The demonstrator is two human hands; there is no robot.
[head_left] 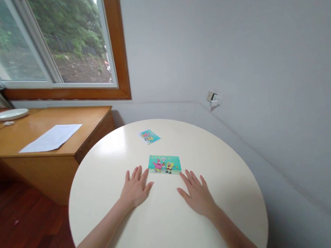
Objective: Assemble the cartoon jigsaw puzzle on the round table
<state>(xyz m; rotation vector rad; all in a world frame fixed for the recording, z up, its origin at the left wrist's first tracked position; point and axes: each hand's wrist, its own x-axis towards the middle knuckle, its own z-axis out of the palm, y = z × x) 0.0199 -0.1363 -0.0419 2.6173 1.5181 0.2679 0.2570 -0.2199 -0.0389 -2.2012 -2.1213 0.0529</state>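
Note:
On a round white table (114, 218) lies a teal cartoon picture (164, 165) with pink and yellow characters, flat and printed side up. Thin lines across it may be piece joins, but I cannot tell. My left hand (135, 187) rests flat to its left, fingers spread, holding nothing. Flat on the tabletop near the picture's lower right corner is my right hand (197, 193), its fingers apart and nothing in them. Farther back lies a smaller picture (149, 136) with a similar cartoon print and a pale border, turned at an angle.
A wooden desk (93, 115) stands at the left with a sheet of paper (52, 138) and a white plate (11, 114) on it. Behind the table rises a pale wall (233, 35) with a socket and plug (213, 99). A window (73, 37) is at the upper left.

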